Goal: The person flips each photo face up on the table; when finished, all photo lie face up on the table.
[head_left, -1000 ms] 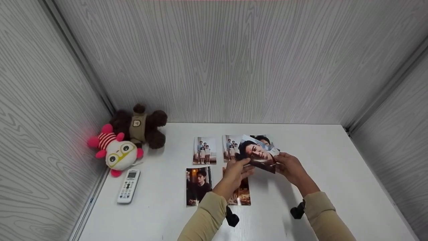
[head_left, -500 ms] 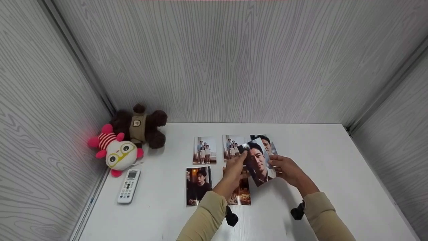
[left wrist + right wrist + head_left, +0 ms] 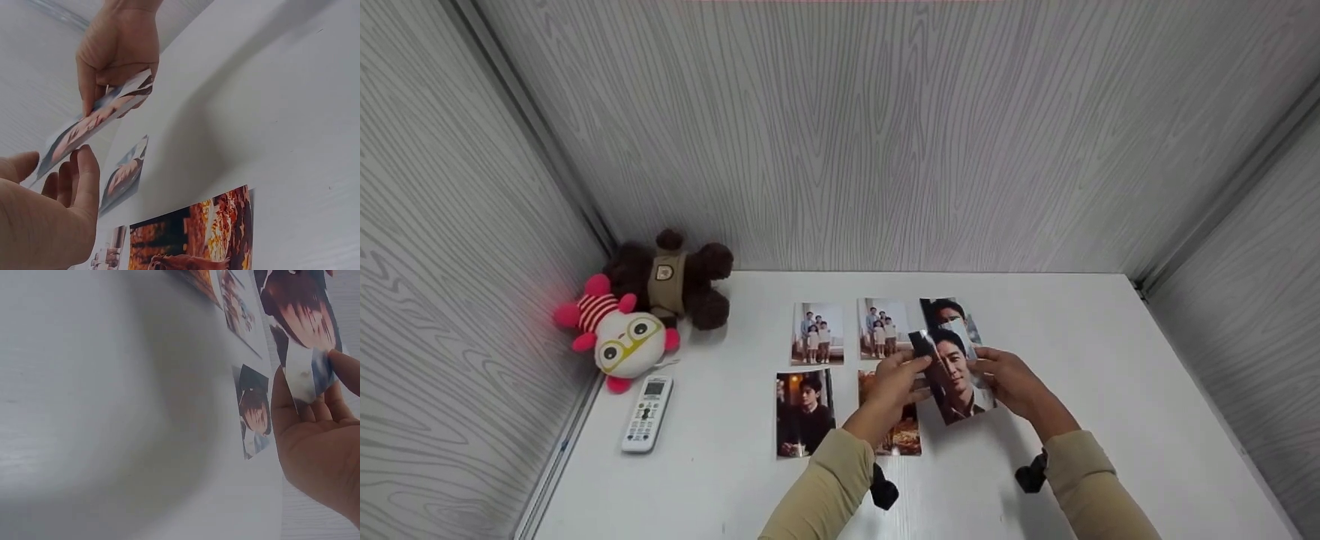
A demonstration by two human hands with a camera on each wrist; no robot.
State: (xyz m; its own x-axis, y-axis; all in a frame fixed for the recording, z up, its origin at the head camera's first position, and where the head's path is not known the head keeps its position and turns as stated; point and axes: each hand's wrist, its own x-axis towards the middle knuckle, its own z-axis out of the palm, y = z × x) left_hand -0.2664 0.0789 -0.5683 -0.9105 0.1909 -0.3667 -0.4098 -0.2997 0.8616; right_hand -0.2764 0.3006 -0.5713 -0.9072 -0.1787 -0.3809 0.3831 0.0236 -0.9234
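Between both hands a portrait photo [image 3: 955, 379] of a face is held tilted above the table. My left hand [image 3: 891, 384] pinches its left edge, and my right hand [image 3: 1011, 381] pinches the right edge, thumb on the front in the right wrist view. Behind it a similar portrait photo [image 3: 945, 309] lies on the table, partly covered in the head view; the right wrist view shows this lying portrait [image 3: 254, 410] more fully. Under my left forearm lies an autumn-coloured photo [image 3: 194, 239], partly hidden in the head view.
Two matching family photos [image 3: 817, 334] lie in the back row, and a photo of a person in dark clothes [image 3: 805, 416] lies in front. At the left are a white remote control [image 3: 646, 415], a pink-and-white plush toy [image 3: 626, 345] and a brown plush toy [image 3: 667, 281].
The held photo has turned from a slant to nearly upright in the head view and moved slightly nearer and right. More of the family photo behind it now shows.
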